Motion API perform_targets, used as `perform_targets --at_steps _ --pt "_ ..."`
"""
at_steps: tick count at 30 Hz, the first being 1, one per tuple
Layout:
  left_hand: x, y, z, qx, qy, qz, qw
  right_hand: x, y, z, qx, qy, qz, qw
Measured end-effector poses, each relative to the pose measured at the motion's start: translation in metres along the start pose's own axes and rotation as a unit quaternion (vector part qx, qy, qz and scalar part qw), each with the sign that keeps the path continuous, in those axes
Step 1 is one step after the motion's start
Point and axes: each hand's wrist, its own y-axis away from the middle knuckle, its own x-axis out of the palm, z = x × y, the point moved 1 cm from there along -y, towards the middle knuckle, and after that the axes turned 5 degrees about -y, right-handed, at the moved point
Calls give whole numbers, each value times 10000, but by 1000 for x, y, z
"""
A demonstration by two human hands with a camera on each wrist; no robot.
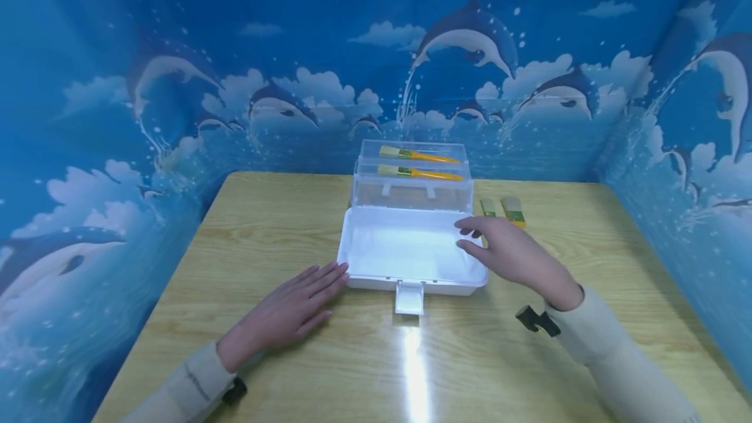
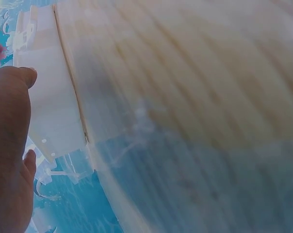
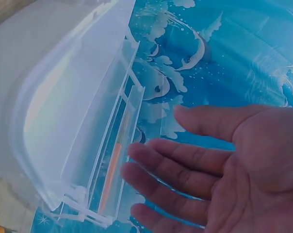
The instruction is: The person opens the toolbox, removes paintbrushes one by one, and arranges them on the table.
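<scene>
Apparently you're partway through a stowing step: two yellow-handled brushes (image 1: pixel 435 175) lie in the clear trays (image 1: pixel 412 197) raised behind the open white box (image 1: pixel 443 288), while a narrow brush (image 1: pixel 488 206) and a wide brush (image 1: pixel 513 207) rest on the worktop (image 1: pixel 282 214) to its right. Your right hand (image 1: pixel 508 250) — loosely bent, holding nothing — hovers by the box's right side; your left hand (image 1: pixel 294 302), fingers straight and empty, lies at its near left corner. Next probably calls for pinching a loose brush.

left hand (image 1: pixel 289 305): palm down, fingers straight | right hand (image 1: pixel 514 254): fingers loosely bent, thumb apart
</scene>
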Motion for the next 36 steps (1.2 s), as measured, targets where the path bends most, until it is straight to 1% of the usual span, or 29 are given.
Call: perform_targets --at_steps 4,7,10,12,18,23,27,32,36 --pt "0 0 0 6 -3 -46 10000 -1 -15 0 -250 -391 80 9989" --pt "0 0 0 57 -35 -181 9998 0 -28 -1 -437 -699 209 9964" --pt "0 -1 0 118 -60 -316 9994 0 -41 -3 -698 -885 268 9933" --pt "0 -1 0 130 -43 -363 9992 -1 -49 -4 -792 -967 258 9918" --pt "2 -1 0 122 20 -328 9994 -3 -67 -7 -779 -1034 260 9912" --pt "3 0 1 173 -38 -398 9991 -2 -80 -11 -963 -962 230 9904" --pt "3 0 1 179 -51 -391 9991 -4 -90 -15 -985 -930 152 9907" --pt "2 0 1 146 -51 -305 9994 -5 -105 -21 -888 -860 10 9923" --pt "1 1 0 106 -67 -273 9995 -7 -115 -25 -652 -862 -176 9940"
